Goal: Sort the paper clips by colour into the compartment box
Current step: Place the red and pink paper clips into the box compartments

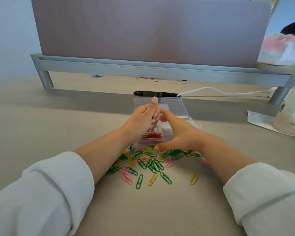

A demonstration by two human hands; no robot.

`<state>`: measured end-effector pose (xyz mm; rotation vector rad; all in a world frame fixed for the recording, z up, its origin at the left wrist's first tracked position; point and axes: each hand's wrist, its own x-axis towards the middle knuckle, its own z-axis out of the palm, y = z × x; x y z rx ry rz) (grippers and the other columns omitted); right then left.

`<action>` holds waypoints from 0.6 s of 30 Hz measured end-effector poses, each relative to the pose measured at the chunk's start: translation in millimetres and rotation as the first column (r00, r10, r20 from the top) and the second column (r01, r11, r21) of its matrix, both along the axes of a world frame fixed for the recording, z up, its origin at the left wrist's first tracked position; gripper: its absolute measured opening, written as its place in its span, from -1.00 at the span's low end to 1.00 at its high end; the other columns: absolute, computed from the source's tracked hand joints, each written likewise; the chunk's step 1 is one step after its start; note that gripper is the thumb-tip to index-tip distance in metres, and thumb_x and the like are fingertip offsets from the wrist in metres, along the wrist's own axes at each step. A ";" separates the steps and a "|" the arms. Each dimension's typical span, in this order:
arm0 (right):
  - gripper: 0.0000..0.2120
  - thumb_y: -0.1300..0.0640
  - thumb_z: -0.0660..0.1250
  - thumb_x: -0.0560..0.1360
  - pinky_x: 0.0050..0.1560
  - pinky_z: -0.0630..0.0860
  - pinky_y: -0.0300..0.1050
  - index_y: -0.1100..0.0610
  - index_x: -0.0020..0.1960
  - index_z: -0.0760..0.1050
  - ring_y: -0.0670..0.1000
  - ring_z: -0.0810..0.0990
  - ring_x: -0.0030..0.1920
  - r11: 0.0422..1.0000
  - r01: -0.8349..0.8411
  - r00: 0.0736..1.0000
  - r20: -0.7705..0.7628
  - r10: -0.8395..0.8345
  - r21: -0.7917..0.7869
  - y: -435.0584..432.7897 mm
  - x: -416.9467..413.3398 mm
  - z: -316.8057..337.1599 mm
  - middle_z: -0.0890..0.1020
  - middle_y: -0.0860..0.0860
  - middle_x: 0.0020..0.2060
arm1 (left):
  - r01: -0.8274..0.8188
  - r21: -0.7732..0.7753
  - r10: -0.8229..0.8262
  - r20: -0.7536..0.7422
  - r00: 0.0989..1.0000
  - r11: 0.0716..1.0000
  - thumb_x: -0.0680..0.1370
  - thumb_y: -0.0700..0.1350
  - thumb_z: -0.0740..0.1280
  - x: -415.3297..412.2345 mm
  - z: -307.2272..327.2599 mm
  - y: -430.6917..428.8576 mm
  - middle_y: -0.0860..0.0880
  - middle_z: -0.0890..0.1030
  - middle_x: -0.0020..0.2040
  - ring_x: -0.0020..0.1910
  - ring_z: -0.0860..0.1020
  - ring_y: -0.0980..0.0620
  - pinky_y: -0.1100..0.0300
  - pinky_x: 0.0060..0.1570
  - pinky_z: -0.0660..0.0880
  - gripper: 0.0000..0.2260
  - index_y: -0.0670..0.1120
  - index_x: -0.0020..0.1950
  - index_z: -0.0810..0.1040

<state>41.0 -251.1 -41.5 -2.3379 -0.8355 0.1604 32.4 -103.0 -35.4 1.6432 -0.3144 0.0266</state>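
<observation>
done: red clips [152, 135] in compartment box [181, 109] below left hand [142, 119] | left hand: fingers curled, hold cannot tell | right hand [180, 133]: spread, beside box | todo: green/yellow/pink pile [150, 163] under right hand

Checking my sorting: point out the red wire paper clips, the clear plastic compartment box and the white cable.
Red wire paper clips [152, 135]: head view, pile's middle.
Clear plastic compartment box [175, 106]: head view, open lid.
White cable [209, 87]: head view, mid-length.
</observation>
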 end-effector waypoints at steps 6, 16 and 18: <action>-0.07 0.06 0.54 0.28 0.33 0.24 -0.18 -0.09 0.45 0.03 -0.09 0.27 0.39 1.000 -0.011 1.000 -0.022 0.011 0.023 2.3 1.0 -0.4 0.37 -0.06 0.34 | -0.138 0.055 0.132 0.101 0.986 0.989 0.63 -0.01 0.05 -1.7 -4.1 2.1 0.01 0.35 -0.47 -0.54 0.34 0.15 0.35 -0.49 0.32 -0.62 -0.12 -0.34 0.34; -0.08 0.09 0.52 0.31 0.28 0.24 -0.24 -0.07 0.47 0.01 -0.13 0.33 0.28 1.000 -0.010 1.000 -0.010 0.011 0.028 3.0 -0.8 1.6 0.41 -0.12 0.19 | -0.123 0.033 0.120 0.094 0.988 0.992 0.64 -0.16 0.03 -6.8 -3.3 10.1 -0.06 0.56 -0.34 -0.20 0.57 -0.03 0.20 -0.15 0.50 -0.73 -0.11 -0.06 0.52; -0.05 0.09 0.52 0.32 0.25 0.21 -0.28 -0.05 0.50 -0.02 -0.13 0.34 0.29 1.000 -0.007 1.000 -0.011 0.007 0.028 3.1 0.2 0.6 0.43 -0.08 0.23 | -0.109 0.037 0.105 0.088 0.991 0.993 0.64 -0.21 0.03 -7.2 -3.7 10.9 -0.07 0.58 -0.31 -0.19 0.58 0.02 0.22 -0.13 0.51 -0.74 -0.10 -0.01 0.51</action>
